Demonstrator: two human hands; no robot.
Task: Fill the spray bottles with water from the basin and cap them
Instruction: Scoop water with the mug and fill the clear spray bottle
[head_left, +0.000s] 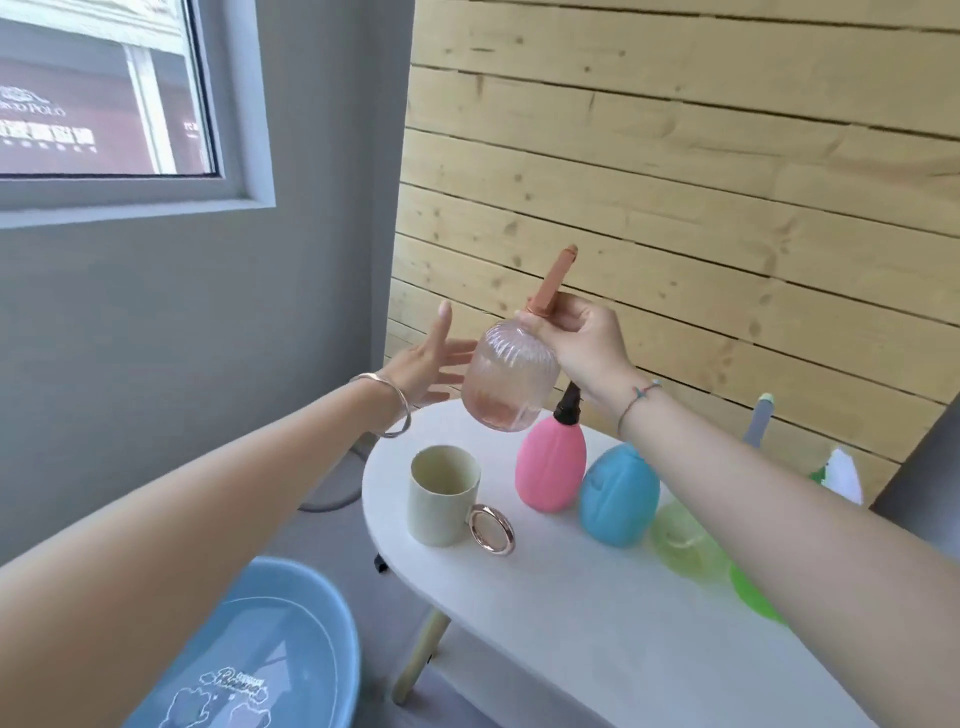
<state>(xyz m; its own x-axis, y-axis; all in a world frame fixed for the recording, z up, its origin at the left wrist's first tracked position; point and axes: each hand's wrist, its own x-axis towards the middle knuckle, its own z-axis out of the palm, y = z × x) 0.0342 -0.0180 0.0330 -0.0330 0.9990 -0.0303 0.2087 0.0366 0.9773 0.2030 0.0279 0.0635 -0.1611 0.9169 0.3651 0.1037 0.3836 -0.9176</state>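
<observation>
Wood-plank wall behind; mid-frame, right hand (582, 338) grips the sprayer (553, 283) on the ribbed bottle (506, 379), left hand (431, 364) splayed beside it. Capping, it seems; tightening likely next.

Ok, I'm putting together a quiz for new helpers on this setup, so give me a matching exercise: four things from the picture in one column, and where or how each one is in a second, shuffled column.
Things
1. ribbed clear bottle
2. pink bottle
3. cream cup
4. blue basin

Places or states
A. low beside the table, water in it
B. held up by the right hand
C. standing on the table, black spray top on
D. standing on the table, open top, ring handle

Pairs: 1-B, 2-C, 3-D, 4-A
</observation>
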